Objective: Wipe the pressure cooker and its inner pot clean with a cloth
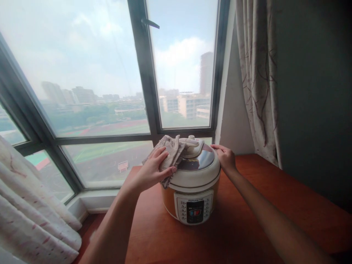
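- Nearest us, the left forearm [115, 216] and right forearm [261, 205] are cut off by the lower edge
- Under them we see a reddish-brown table [165, 249], whose near part runs out of view and whose right end sinks into shadow
- On this table, near the window, stands the rice cooker [169, 200], upright; its control panel [195, 207] faces us, but the small print is too blurred for us to read
- The lid [198, 181] is down on the cooker, so we cannot see into the pot or tell what it holds
- The left hand [152, 168] holds a bunched grey cloth [173, 148] against the left side of the lid, fingers over it and thumb apart; the cloth hides that part of the lid and some of the lid handle [194, 146]
- The right hand [227, 157] has its fingertips at the lid's right edge, its other fingers curled; we cannot tell whether it grips anything there
- To either side we have a patterned left curtain [33, 216] and right curtain [258, 73], each cut off by the frame
- Beyond the cooker is the window [96, 73], and through it we make out a sports field [90, 159] and hazy buildings [189, 104], partly hidden by the window bars
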A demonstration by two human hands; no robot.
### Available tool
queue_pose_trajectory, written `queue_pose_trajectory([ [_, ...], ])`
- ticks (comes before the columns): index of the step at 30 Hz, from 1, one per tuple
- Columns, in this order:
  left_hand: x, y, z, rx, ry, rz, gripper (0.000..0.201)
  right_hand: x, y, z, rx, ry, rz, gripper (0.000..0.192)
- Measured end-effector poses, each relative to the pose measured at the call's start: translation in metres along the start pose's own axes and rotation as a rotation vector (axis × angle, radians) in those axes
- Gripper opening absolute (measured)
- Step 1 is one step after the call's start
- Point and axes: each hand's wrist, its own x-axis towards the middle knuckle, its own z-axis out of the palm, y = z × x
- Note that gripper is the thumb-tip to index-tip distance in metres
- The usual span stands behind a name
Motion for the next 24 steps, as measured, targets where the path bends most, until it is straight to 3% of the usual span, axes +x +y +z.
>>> queue_pose_trajectory([
  [3, 0.000, 0.003, 0.003, 0.036, -0.005, -0.011, 0.039, 0.001, 0.002, 0.000, -0.002, 0.001, 0.000, 0.043],
  [6, 0.015, -0.002, 0.003, 0.002, 0.001, -0.068, 0.046, 0.001, 0.002, 0.000, 0.000, 0.001, 0.001, 0.043],
  [9, 0.041, -0.014, 0.002, -0.047, -0.037, -0.087, 0.042, 0.001, 0.002, 0.000, 0.001, 0.001, 0.001, 0.043],
  [17, 0.108, -0.043, 0.006, -0.246, -0.212, -0.294, 0.043, 0.001, 0.002, 0.000, 0.010, -0.001, 0.007, 0.041],
  [24, 0.162, -0.059, 0.024, -0.246, -0.354, -0.348, 0.037, 0.001, 0.001, 0.000, 0.034, -0.019, -0.006, 0.041],
])
